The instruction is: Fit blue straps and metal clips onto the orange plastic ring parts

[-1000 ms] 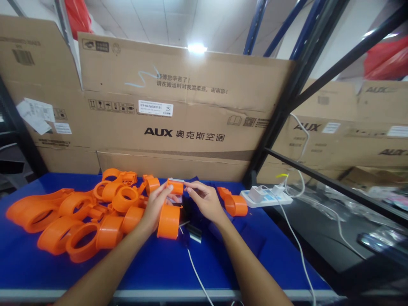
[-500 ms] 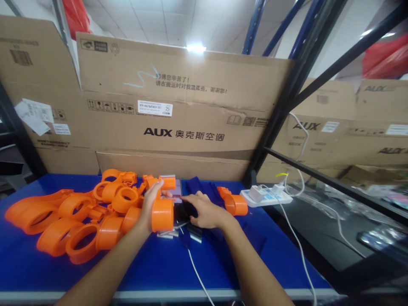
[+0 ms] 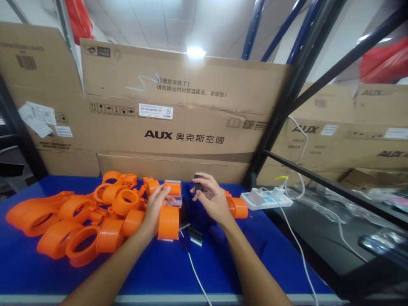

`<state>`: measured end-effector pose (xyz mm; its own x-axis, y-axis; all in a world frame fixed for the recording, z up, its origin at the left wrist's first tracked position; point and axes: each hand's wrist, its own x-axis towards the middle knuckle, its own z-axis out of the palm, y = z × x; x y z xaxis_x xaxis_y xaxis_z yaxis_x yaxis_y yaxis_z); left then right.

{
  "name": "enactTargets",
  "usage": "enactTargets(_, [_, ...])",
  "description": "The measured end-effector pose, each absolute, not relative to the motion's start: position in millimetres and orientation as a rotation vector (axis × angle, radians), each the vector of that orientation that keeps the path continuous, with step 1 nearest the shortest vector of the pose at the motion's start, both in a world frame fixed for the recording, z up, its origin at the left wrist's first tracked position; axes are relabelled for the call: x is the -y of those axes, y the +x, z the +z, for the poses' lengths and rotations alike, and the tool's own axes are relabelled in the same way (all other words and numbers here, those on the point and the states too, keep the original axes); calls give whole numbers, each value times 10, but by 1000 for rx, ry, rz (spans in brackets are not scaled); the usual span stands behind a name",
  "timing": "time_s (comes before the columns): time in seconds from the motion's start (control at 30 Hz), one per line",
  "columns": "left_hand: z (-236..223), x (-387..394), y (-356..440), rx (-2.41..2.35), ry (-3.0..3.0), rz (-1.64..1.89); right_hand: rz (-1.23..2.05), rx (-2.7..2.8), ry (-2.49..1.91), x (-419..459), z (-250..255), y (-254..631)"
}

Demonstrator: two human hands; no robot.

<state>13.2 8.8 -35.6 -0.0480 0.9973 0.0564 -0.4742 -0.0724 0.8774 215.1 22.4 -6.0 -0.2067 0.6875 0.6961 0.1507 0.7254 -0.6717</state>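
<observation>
My left hand (image 3: 154, 209) is closed around an orange plastic tape dispenser (image 3: 168, 223), whose wide ring hangs below the fingers. Between the thumb and fingers of my right hand (image 3: 213, 199) is a small black piece (image 3: 198, 182), raised just right of the dispenser; its kind is not clear. Under the hands lie dark strips with pale edges (image 3: 194, 235) and a white cable (image 3: 198, 272). Part of what lies between the hands is hidden.
Several more orange dispensers (image 3: 110, 234) are heaped at the left of the blue tabletop (image 3: 143, 278). Another orange piece (image 3: 239, 207) lies right of my right hand, by a white power strip (image 3: 267, 199). A cardboard panel (image 3: 185, 119) stands behind, with a black rack post (image 3: 277, 114) at right.
My right hand has risen away from the dispenser and now shows the small black piece in its fingers. The left hand with the dispenser has shifted slightly right and down.
</observation>
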Motion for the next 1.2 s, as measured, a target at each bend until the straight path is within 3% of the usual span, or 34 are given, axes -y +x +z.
enactTargets(0.1, [-380, -59, 165, -822, 963, 1446, 545, 1769, -611, -161, -70, 2060])
enactTargets(0.27, [-393, 6, 213, -799, 1049, 1423, 181, 1813, -741, -81, -102, 1953])
enactTargets(0.6, [-374, 27, 232, -819, 1114, 1420, -63, 2000, -777, -72, -92, 1970])
enactTargets(1.2, [-405, 33, 250, -824, 1028, 1279, 301, 2006, -629, -12, -53, 1934])
